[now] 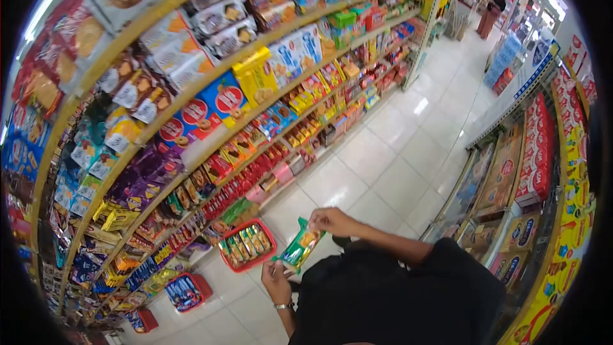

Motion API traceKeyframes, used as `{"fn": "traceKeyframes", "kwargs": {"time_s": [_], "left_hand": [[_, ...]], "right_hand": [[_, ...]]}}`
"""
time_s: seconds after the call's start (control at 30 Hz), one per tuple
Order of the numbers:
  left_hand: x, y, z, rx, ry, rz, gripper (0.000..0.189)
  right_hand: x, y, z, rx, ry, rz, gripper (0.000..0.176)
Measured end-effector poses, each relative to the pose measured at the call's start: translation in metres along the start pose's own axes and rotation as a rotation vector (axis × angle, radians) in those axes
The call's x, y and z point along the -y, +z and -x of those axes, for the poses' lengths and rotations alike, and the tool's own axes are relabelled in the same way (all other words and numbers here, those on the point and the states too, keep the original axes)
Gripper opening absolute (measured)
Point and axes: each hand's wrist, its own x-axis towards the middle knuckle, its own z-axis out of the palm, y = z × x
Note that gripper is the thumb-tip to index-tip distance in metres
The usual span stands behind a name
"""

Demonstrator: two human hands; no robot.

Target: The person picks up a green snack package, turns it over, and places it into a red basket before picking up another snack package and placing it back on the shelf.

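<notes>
Head view shows our green snack packet [300, 247] clamped between both hands, left hand [276, 279] at its lower end, right hand [332, 220] at its top, long axis slanting up-right.

I see the packet [300, 248] pinched between both hands, the left hand [276, 281] at its near end and the right hand [332, 220] at its far end. Just beyond it a basket [248, 245] stands on the floor [383, 166] at the foot of the long shelving [191, 121], with packs lying in it. A second basket [188, 292] sits further along that foot. The opposite shelving [536, 172] lines the right of my view, with the aisle between. A person [495, 9] stands at the far end.
</notes>
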Motion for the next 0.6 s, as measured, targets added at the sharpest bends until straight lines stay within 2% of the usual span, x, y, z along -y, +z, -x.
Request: {"fn": "traceKeyframes", "kwargs": {"time_s": [0.07, 0.17, 0.27, 0.33, 0.37, 0.43, 0.47, 0.57, 0.6], "left_hand": [[-0.009, 0.026, 0.012, 0.059, -0.061, -0.008, 0.012], [-0.004, 0.038, 0.026, -0.024, -0.117, 0.067, 0.012], [0.010, 0.031, 0.030, -0.168, -0.111, 0.085, 0.014], [0.019, 0.026, 0.034, -0.289, -0.023, -0.009, 0.016], [0.008, 0.026, 0.037, -0.314, -0.029, 0.014, 0.016], [0.010, 0.017, 0.042, -0.391, 0.107, -0.068, 0.015], [0.004, 0.017, 0.048, -0.463, 0.096, -0.066, 0.014], [0.013, 0.005, 0.065, -0.525, 0.005, 0.092, 0.017], [0.014, 0.005, 0.072, -0.571, -0.005, 0.107, 0.016]], "right_hand": [[-0.012, -0.022, 0.001, 0.074, 0.044, 0.108, 0.014], [-0.009, -0.033, -0.013, 0.185, 0.030, 0.168, 0.013], [-0.025, -0.016, -0.031, 0.268, -0.007, 0.100, 0.012], [-0.024, -0.003, -0.040, 0.339, -0.018, -0.001, 0.013], [-0.013, 0.004, -0.046, 0.359, -0.025, 0.047, 0.015], [-0.001, 0.020, -0.056, 0.425, -0.047, 0.149, 0.019], [0.010, 0.029, -0.057, 0.434, -0.008, 0.179, 0.020], [0.017, 0.054, -0.059, 0.713, -0.004, 0.089, 0.016], [0.017, 0.057, -0.059, 0.723, 0.083, 0.033, 0.014]]}}
